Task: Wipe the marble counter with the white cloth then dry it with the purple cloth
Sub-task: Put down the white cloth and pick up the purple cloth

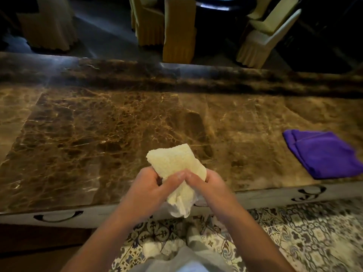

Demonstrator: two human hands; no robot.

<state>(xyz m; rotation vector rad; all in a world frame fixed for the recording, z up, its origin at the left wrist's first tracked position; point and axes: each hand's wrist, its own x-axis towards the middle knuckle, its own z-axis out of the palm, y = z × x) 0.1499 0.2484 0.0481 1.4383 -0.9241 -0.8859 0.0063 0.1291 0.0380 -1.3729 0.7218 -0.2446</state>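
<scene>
The white cloth [174,161] is bunched and held up over the near edge of the brown marble counter [94,130]. My left hand [145,191] and my right hand [212,187] both grip it, thumbs meeting at its middle; its lower end hangs below my hands. The purple cloth [324,154] lies folded on the counter at the right, near the front edge, apart from both hands.
A raised marble ledge [176,77] runs along the counter's far side. Behind it stand several fabric-covered chairs [176,30]. Drawer handles [57,216] show on the counter's front. A patterned carpet [294,232] covers the floor beneath me.
</scene>
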